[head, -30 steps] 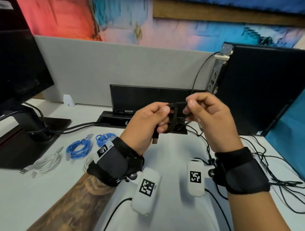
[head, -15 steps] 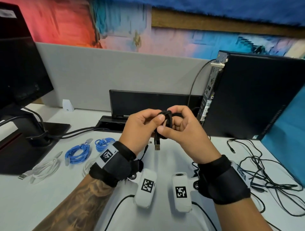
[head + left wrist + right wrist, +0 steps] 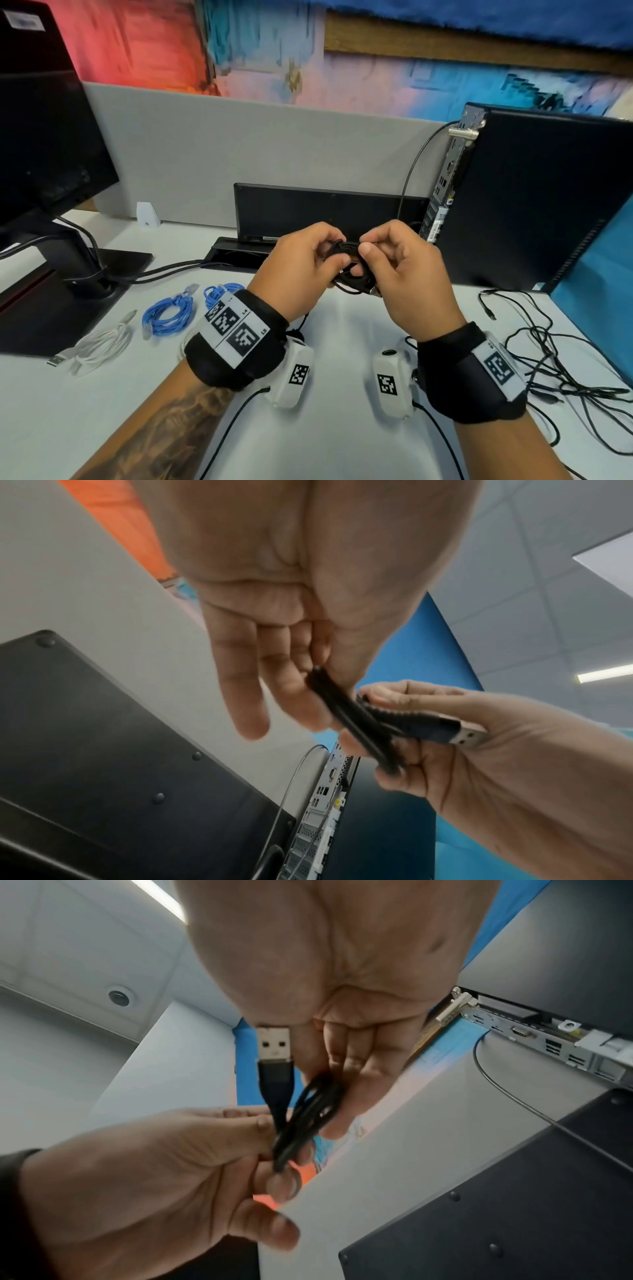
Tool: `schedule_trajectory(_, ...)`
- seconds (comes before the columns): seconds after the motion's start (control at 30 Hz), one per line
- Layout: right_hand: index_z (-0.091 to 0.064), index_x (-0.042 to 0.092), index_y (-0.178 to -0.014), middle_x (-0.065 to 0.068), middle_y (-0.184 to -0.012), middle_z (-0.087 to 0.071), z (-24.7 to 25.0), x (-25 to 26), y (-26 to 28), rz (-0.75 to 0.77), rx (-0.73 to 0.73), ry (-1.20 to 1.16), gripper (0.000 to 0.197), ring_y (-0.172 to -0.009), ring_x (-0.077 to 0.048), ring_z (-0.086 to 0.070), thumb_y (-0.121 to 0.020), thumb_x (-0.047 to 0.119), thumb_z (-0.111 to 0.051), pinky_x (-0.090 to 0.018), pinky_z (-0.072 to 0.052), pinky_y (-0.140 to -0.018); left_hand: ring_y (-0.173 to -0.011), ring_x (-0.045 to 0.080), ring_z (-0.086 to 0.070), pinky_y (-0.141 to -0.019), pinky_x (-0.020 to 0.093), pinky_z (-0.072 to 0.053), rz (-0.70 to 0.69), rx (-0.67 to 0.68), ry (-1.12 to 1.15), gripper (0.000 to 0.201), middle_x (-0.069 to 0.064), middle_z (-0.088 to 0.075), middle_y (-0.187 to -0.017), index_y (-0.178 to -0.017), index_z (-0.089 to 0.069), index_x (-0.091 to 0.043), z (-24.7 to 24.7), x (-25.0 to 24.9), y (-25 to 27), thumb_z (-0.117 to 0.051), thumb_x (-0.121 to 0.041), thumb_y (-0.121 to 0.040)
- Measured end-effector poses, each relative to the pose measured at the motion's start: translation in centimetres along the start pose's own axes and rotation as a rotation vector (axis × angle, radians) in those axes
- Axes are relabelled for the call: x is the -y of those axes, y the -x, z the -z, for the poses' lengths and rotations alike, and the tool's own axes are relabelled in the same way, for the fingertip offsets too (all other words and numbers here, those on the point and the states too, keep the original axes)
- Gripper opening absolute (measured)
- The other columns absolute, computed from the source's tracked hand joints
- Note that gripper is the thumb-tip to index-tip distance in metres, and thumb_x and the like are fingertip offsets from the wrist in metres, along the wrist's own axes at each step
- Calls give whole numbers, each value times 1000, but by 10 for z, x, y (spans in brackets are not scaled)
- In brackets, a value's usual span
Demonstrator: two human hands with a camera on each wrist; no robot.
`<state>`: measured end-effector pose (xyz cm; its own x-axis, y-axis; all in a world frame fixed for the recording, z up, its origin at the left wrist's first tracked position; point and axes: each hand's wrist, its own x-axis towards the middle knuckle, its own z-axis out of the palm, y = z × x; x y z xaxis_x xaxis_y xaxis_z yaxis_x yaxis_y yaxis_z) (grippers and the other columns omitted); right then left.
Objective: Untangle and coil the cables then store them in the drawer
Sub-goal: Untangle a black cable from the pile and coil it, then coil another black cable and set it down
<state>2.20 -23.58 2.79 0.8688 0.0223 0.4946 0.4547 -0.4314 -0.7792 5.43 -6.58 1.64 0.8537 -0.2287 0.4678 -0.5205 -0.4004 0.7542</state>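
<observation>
head view: both hands are up over the white table [image 3: 329, 445], working one small bundle. the left hand [image 3: 301, 270] pinches the black usb cable [image 3: 349, 270] from its side, fingers curled in on the loops, and the right hand [image 3: 407, 274] grips the same coil from the other side, thumb over the top. the coil is held in the air between them, above the table. off to the left lie a blue coiled cable [image 3: 169, 313], a second blue coil [image 3: 221, 293] partly behind the left wrist strap, and a white coiled cable [image 3: 99, 346] nearest the monitor base [image 3: 58, 298]. on the right, a loose tangle of black cables [image 3: 555, 363] sprawls on the table beside the black computer tower [image 3: 534, 202].

left wrist view: left hand [image 3: 291, 588] seen palm-on, thumb and fingers closed on the end of the black usb cable [image 3: 356, 721]. the right hand [image 3: 479, 750] holds the far end, and the usb plug [image 3: 459, 733] lies across its fingers.

right wrist view: right hand [image 3: 335, 974] pinches the looped strands of the black usb cable [image 3: 308, 1112], the usb plug [image 3: 274, 1045] pointing up at its palm. the left hand [image 3: 143, 1185] clamps the lower end of the loops.
</observation>
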Motion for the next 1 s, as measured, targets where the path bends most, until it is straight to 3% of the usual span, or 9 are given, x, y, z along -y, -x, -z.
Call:
schedule_trajectory(0.2,-61,18,-100,-1,-73,-74,2,-1,0,3,-32,2,7,-72,-6,-74,-103,14,-57,-33,-63,-61,-67,14,-65,-67,44,-56,7,79,-154,7,-5,-67,-76,-96,-65,-28,-1,5,1,-61,-33,-94)
schedule_trajectory(0.3,-60,21,-99,-3,-75,-74,4,-2,-1,22,-56,-53,8,-75,-15,-75,-103,14,-57,-43,-63,-67,-62,19,-62,-64,49,-55,57,111,-64,24,-1,-63,-70,-85,-66,-19,0,4,0,-52,-32,-100)
schedule_trajectory(0.37,-60,20,-100,-4,-78,-74,4,-2,-1,19,-37,-96,7,-78,-17,-75,-103,15,-56,-46,-63,-71,-59,16,-60,-59,45,-58,97,111,55,23,3,-63,-71,-91,-69,-15,1,2,1,-52,-25,-101)
schedule_trajectory(0.47,-60,16,-101,-4,-80,-76,3,0,0,-16,10,-144,8,-81,-16,-76,-103,11,-55,-43,-64,-75,-64,16,-64,-59,39,-60,99,4,162,17,5,-67,-80,-109,-72,-20,3,4,0,-61,-14,-97)
schedule_trajectory(0.57,-60,12,-102,-6,-85,-77,3,-2,-2,-73,39,-277,9,-82,-20,-77,-104,7,-52,-39,-63,-74,-73,22,-69,-62,33,-59,75,-41,255,17,10,-72,-84,-107,-72,-13,7,4,-2,-63,-6,-95)
schedule_trajectory(0.73,-60,11,-111,-12,-98,-77,-1,-6,-3,-441,98,-846,17,-81,-18,-73,-106,16,-45,-32,-55,-74,-74,14,-71,-62,26,-58,75,-19,425,17,11,-73,-89,-108,-71,-3,13,-14,-7,-60,-1,-95)
schedule_trajectory(0.8,-62,14,-110,-8,-101,-77,2,-16,-4,-525,126,-741,17,-88,-18,-71,-107,20,-47,-31,-51,-74,-69,12,-69,-59,24,-57,139,48,340,16,13,-72,-84,-108,-70,-7,12,-12,-16,-63,-4,-94)
schedule_trajectory(0.87,-67,19,-106,-3,-102,-77,14,-31,-6,-499,151,-364,16,-95,-17,-72,-105,25,-52,-30,-51,-77,-65,11,-67,-61,23,-54,214,144,154,11,12,-71,-78,-101,-70,-12,4,-1,-30,-66,-7,-93)
schedule_trajectory(1.0,-70,22,-101,0,-100,-75,48,-46,-4,-435,242,108,14,-96,-15,-70,-97,34,-65,-29,-51,-83,-75,17,-70,-64,27,-57,305,390,-200,4,1,-73,-79,-91,-74,-21,-28,18,-50,-70,-18,-89)
